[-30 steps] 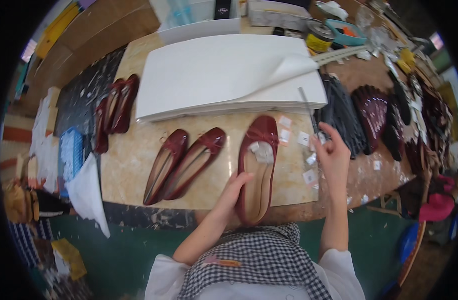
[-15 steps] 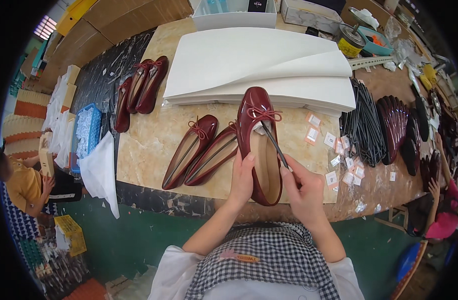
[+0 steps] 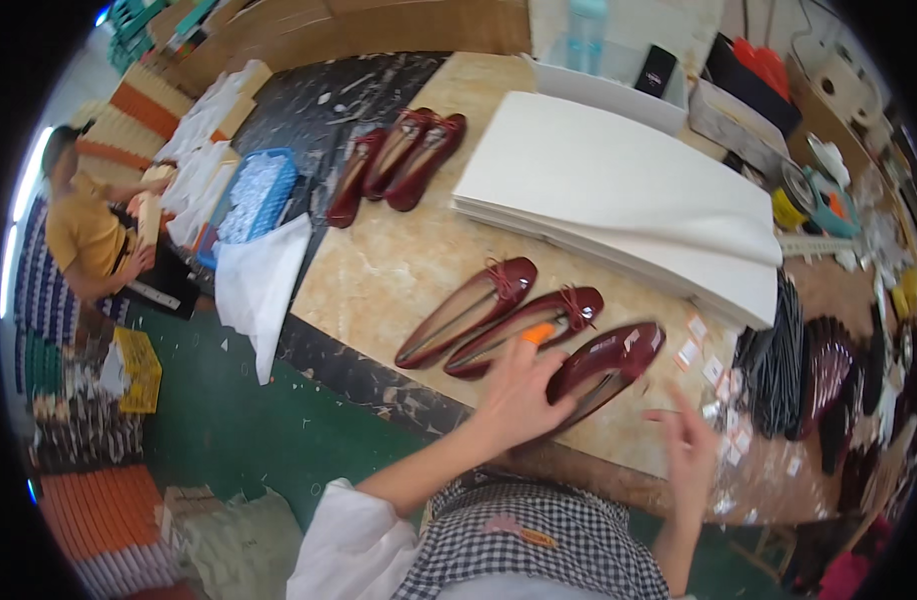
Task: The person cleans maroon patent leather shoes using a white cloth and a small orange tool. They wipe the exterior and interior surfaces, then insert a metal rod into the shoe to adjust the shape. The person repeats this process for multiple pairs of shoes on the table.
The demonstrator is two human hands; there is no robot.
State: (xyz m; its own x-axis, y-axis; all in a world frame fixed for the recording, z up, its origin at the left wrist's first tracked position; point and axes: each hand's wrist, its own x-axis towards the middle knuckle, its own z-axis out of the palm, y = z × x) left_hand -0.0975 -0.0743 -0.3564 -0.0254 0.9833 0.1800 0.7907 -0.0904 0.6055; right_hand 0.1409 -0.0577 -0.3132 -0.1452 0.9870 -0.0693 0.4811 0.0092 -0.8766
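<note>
My left hand (image 3: pixel 517 398) grips a dark red patent ballet flat (image 3: pixel 611 362) by its side, its thumb at the opening. An orange cover sits on one left finger, which extends over the neighbouring shoe. That shoe (image 3: pixel 581 302) and another ballet flat (image 3: pixel 514 280), both with bows, lie side by side to the left, with a thin dark rod inside the farther-left one. To the right of the held shoe, my right hand (image 3: pixel 687 440) hovers near the table's front, slightly blurred, fingers apart and holding nothing.
A thick stack of white sheets (image 3: pixel 619 170) lies behind the shoes. Further red flats (image 3: pixel 426 165) rest at the far left. Small tags (image 3: pixel 714 370) and a bundle of black rods (image 3: pixel 774 370) lie right. A blue basket (image 3: pixel 279 200) stands left, near a person (image 3: pixel 94 230).
My right hand has let go of the rod and moved right, away from the shoe. The held shoe now tilts rightward in my left hand. The whole view has turned left.
</note>
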